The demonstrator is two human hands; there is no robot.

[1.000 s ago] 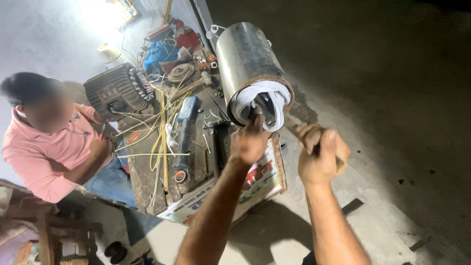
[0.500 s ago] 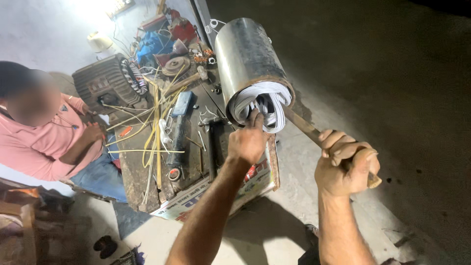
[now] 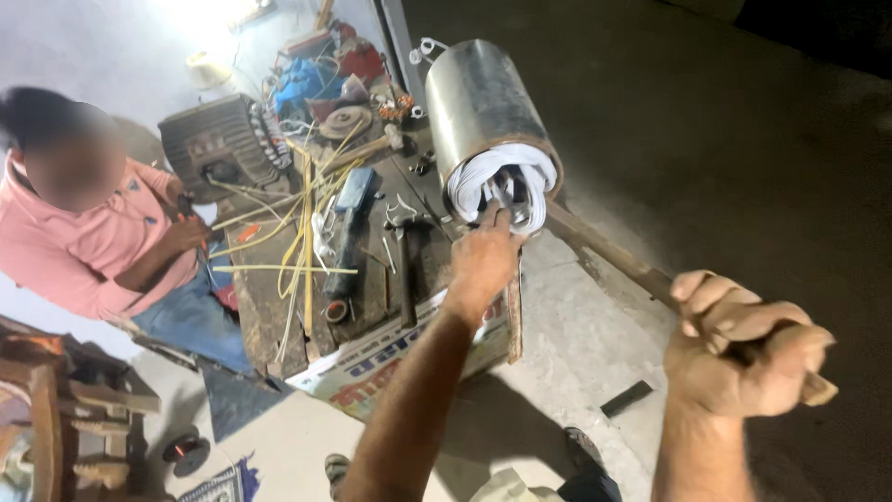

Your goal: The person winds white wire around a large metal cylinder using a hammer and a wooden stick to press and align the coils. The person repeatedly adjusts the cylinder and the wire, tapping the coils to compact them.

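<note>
**Left hand on the coil end, right hand gripping the wooden handle**

Starting at the left edge, I can see a seated person in a pink shirt (image 3: 70,237) working beside a ribbed grey motor housing (image 3: 218,139); that person's hand (image 3: 190,231) is down near a bundle of thin yellow strips (image 3: 302,237). Those strips lie across the cluttered dark wooden workbench (image 3: 269,321), among small tools and a printed sheet hanging off its front edge.

Moving to the middle, my left hand (image 3: 483,260) reaches up to the open end of the shiny cylindrical metal stator shell (image 3: 478,107), which lies on its side at the far right corner of the bench. Its fingers (image 3: 494,218) touch the white insulated winding bundle (image 3: 506,186) bulging out of that open end; I cannot tell whether they pinch a strand or only press on it.

Further right, a long brown wooden handle (image 3: 613,256) runs from under the shell's mouth down toward me. My right hand (image 3: 743,358) is closed in a full fist around its near end, well apart from the shell.

As I judge it, the windings are already seated inside the shell and wrapped in white, with 1 end under my hand. The loops look uneven and bulging, so shaping that end appears unfinished.
</note>
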